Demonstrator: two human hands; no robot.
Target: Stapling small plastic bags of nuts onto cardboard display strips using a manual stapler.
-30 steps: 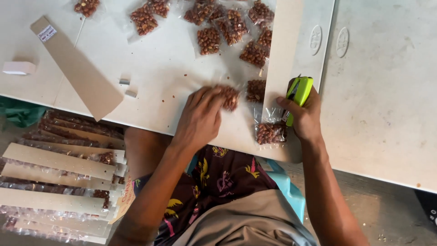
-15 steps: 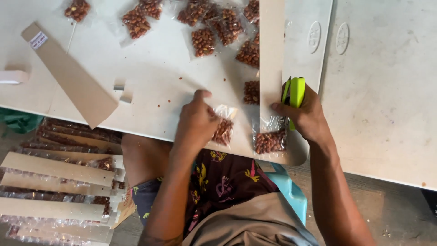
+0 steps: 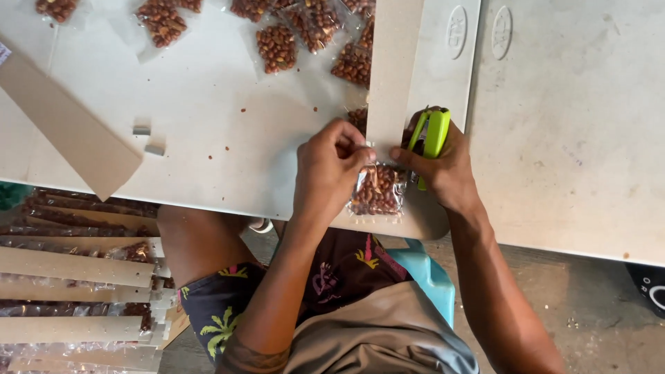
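My left hand [image 3: 331,166] has its grip pinched together on the clear top edge of a small packet of peanuts [image 3: 377,190], pressing that edge against the lower end of a long cardboard strip [image 3: 392,69]. The packet hangs just below the strip's end, lying flat on the pale surface [image 3: 228,104] close to its near edge. My right hand [image 3: 443,170] is clamped around a lime-green stapler [image 3: 431,138], fingers wrapped over its body, thumb reaching across to the strip just beside the packet's top. The stapler sits at the right edge of the strip, touching it; whether its mouth is over the packet's edge I cannot tell, since my fingers hide it.

The strip runs straight away from me up the surface. To its left, at the far side, lie several more loose packets of peanuts [image 3: 277,47], some partly tucked under the strip. Crumbs are scattered over the surface between them and my hands. Further left lie two small grey blocks [image 3: 147,140], and a second cardboard strip [image 3: 66,128] lies slanted near the left edge. Below the surface on my left is a stack of finished strips [image 3: 76,266] with packets fixed along them. I sit on a light blue stool [image 3: 426,273].
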